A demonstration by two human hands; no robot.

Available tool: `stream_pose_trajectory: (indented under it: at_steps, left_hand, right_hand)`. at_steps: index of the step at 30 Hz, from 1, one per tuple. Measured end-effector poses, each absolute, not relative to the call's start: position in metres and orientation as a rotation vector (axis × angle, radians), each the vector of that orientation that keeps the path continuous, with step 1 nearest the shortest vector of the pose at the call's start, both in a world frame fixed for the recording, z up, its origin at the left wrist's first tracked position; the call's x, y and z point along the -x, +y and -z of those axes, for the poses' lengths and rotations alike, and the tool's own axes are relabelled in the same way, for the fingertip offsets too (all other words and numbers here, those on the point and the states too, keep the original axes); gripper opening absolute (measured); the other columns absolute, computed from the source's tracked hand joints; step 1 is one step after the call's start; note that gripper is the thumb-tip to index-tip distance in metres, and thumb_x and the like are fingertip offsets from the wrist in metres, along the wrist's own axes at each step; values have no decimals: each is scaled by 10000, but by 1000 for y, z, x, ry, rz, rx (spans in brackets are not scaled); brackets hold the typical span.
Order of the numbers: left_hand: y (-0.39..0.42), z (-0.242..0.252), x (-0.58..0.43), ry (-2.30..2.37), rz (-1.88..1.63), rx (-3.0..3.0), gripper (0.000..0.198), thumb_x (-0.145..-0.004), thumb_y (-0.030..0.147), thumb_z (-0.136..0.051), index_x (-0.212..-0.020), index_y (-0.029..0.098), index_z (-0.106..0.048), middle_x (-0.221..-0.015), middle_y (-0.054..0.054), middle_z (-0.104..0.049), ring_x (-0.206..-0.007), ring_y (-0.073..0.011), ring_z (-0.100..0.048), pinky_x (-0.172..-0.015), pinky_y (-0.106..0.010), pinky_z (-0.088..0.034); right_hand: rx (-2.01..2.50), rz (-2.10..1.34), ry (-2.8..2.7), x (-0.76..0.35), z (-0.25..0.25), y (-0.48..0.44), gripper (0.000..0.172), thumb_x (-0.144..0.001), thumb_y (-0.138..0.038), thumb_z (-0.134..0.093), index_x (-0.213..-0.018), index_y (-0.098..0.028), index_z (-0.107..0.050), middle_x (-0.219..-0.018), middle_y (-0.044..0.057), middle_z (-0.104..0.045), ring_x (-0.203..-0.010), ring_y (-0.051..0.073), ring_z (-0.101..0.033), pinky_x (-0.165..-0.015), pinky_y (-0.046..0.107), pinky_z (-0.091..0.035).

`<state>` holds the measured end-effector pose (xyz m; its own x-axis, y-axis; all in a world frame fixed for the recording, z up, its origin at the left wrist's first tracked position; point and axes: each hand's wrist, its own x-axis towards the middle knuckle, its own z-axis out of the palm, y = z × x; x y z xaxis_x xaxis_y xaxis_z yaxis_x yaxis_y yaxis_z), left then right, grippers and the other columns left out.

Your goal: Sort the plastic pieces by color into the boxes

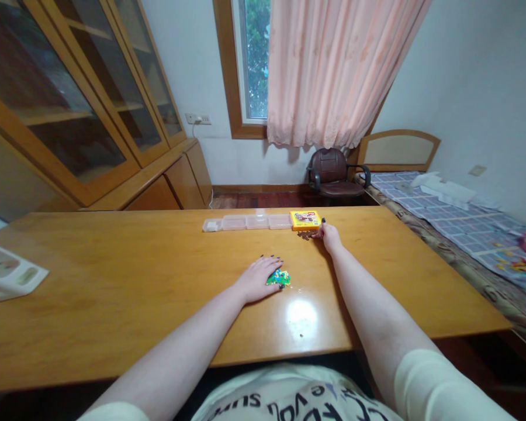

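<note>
Finding the brown bits point(305, 235) immediately left of my right grip point(330, 236), along the yellow box point(305, 219), I cannot tell whether it pinches any, while my left grip point(258, 279) lies unclenched over a colourful pile point(279, 278).

A low, bright patch of green, blue, yellow and white point(279, 277) lies flat at the left grip point(258, 281), between thumb and fingers, partly covered. Small brown pieces point(305, 235) lie in a loose cluster at the right grip's point(329, 235) fingertips, spreading leftward from them.
</note>
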<state>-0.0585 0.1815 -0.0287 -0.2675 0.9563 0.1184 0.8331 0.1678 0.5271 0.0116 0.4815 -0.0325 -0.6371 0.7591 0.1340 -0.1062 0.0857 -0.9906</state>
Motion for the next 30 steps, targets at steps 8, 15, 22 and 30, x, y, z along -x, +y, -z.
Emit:
stream_pose_trajectory:
  at_steps: [8,15,22,30]
  left_hand:
    - [190,25,57,2242,-807,-1640,647,-720,464,-653,-1310,246,-503,-1406,-79,-454,-1316,-283,-379,-1136,-452,-212]
    - [189,24,67,2152,-1009,-1526,551,-807,354,-556,-1335,214,-477,-1412,-85,-446,-1307,-251,-396,-1118,-416,-271]
    - [184,26,81,2019,-1266,-1400,472,-851,339,-459,-1298,200,-511,-1316,-91,-539,-1213,-222,-495,-1069,-390,-347]
    - [138,29,79,2290,-692,-1622,741,-842,536,-456,-1433,121,-292,-1505,-158,-253,-1395,-286,-208,-1148,-455,-163]
  right_hand:
    - [575,-1648,-1761,-10,37,470,481,-735,-505,-584,-433,-228,-332,-393,-39,-344,-406,95,-327,-462,270,-411]
    - [556,-1644,-1784,-17,37,464,492,-740,-536,-539,-414,-227,-339,-373,-31,-326,-441,124,-431,-525,275,-443]
    - [534,-1589,-1889,-13,39,461,482,-738,-539,-555,-429,-220,-367,-398,-39,-361,-443,109,-382,-532,275,-424]
    - [37,-990,-2554,-66,25,405,540,-716,-558,-618,-1093,-171,-616,-1146,138,-608,-1082,287,-527,-983,458,-360]
